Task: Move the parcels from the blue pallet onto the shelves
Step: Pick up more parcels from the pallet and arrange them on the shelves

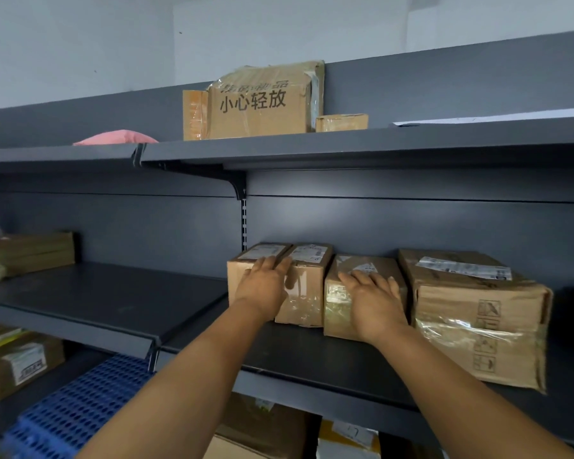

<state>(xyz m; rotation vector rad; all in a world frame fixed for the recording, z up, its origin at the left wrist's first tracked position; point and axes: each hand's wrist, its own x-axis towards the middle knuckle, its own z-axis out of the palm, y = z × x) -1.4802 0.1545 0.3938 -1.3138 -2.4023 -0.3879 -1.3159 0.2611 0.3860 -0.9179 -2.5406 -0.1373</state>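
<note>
Parcels on middle shelf (312,359): left hand (262,289) flat against twin-labelled carton (299,293), right hand (375,303) flat on taped carton (337,303), apparently seating both rearward.

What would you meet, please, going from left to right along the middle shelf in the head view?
Stack of flat cartons at the far left → bare dark shelf → two small boxes under the left hand → taped box under the right hand → large carton.
</note>
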